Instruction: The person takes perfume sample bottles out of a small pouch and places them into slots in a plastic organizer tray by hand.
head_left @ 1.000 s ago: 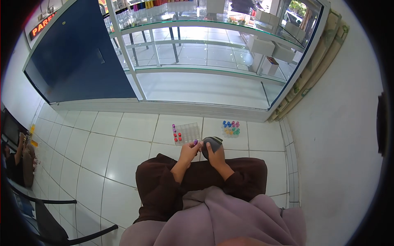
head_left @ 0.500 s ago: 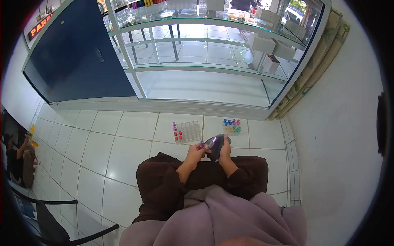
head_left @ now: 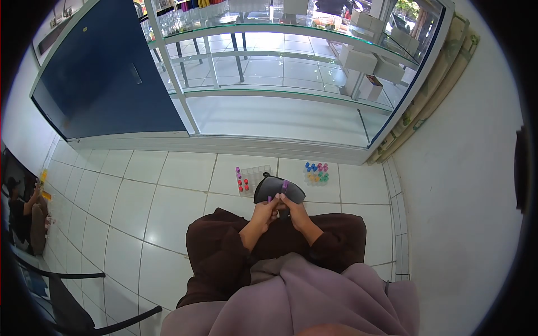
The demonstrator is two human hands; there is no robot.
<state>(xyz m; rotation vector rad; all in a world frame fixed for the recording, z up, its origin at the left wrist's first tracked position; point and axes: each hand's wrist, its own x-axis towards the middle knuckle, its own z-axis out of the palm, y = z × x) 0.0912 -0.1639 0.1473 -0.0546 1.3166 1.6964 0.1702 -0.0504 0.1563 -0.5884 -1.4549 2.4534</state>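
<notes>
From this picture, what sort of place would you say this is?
Probably a small shop, perhaps selling bottled goods: a glass-shelved display case stands ahead, with what look like small bottles with coloured tops along its upper part and white boxes toward its right end.

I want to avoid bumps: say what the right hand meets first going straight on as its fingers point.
The right hand would probably meet the dark pouch-like item first; depth is unclear, and the two may already touch.
</notes>
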